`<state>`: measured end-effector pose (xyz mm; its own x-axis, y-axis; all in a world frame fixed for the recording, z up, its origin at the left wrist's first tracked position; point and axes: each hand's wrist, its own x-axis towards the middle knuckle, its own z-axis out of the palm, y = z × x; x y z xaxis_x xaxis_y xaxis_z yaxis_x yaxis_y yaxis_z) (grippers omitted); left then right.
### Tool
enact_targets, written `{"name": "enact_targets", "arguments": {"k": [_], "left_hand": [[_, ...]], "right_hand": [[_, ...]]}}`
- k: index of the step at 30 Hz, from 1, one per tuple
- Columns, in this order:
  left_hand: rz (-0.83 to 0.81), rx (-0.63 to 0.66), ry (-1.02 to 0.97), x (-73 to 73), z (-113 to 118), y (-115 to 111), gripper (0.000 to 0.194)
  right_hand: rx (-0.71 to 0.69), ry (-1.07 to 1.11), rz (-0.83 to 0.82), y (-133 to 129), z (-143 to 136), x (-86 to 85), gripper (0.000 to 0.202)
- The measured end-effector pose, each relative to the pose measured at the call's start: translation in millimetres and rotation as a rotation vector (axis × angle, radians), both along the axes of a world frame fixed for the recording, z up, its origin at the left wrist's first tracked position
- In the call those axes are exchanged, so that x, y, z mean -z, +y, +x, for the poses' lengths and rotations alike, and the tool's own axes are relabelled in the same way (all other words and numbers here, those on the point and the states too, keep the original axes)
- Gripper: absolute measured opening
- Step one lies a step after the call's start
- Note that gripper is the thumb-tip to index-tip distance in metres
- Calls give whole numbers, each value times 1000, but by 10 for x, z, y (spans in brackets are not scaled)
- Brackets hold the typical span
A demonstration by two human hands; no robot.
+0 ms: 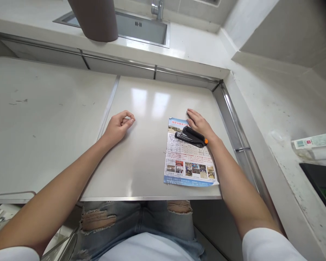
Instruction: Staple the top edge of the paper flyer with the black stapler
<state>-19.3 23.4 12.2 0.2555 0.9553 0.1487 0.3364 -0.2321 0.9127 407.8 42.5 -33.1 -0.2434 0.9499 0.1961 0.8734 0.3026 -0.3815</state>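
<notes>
My left hand [120,125] rests on the white table [141,159], its fingers curled in and the thumb near the index tip. Nothing shows between those fingers. To the right lies a printed flyer [190,174] with blue edges, red text and a row of small photos. A black stapler [191,137] with an orange end sits on the flyer's upper half, its nose pointing left. Flat beside the stapler, over the flyer's top right corner, my right hand [199,122] has its fingers stretched out. My right wrist is close to the stapler's orange end.
Behind the table runs a white counter [195,50] with a metal sink [141,30], a tap [159,11] and a brown cylindrical container [97,21]. On the right ledge are a green-and-white box [315,140] and a black tray [319,181] holding something green.
</notes>
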Motion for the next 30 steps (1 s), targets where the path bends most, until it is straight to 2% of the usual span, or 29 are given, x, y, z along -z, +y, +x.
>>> {"name": "enact_targets", "arguments": {"k": [4, 6, 8, 10, 13, 17, 21, 24, 26, 28, 30], "left_hand": [[-211, 162, -526, -59, -95, 36, 19], [-262, 168, -692, -106, -156, 72, 19], [-298, 116, -806, -151, -232, 109, 16], [-330, 28, -895, -182, -312, 137, 15], [-348, -58, -987, -192, -412, 156, 25], [-352, -1, -989, -159, -489, 166, 33], [-344, 23, -1001, -133, -529, 182, 35], [-332, 18, -1013, -130, -551, 196, 35], [-309, 28, -1013, -132, -561, 206, 35], [-276, 39, -1005, -135, -566, 213, 34], [-248, 41, -999, -141, -564, 218, 33]], "right_hand": [[9, -155, -104, 14, -100, 15, 65], [14, -194, -123, 15, -255, -7, 66], [0, -220, -146, 28, -501, -35, 67], [-41, -237, -170, 67, -832, -65, 68], [-127, -232, -181, 185, -1418, -122, 69], [-128, -213, -204, 392, -2139, -187, 67], [-136, -191, -205, 515, -2605, -171, 66], [-178, -116, -164, 519, -2750, -152, 67], [-197, 0, -71, 500, -2727, -177, 66], [-147, 118, 42, 478, -2589, -234, 55], [-20, 155, 82, 459, -2332, -305, 43]]}}
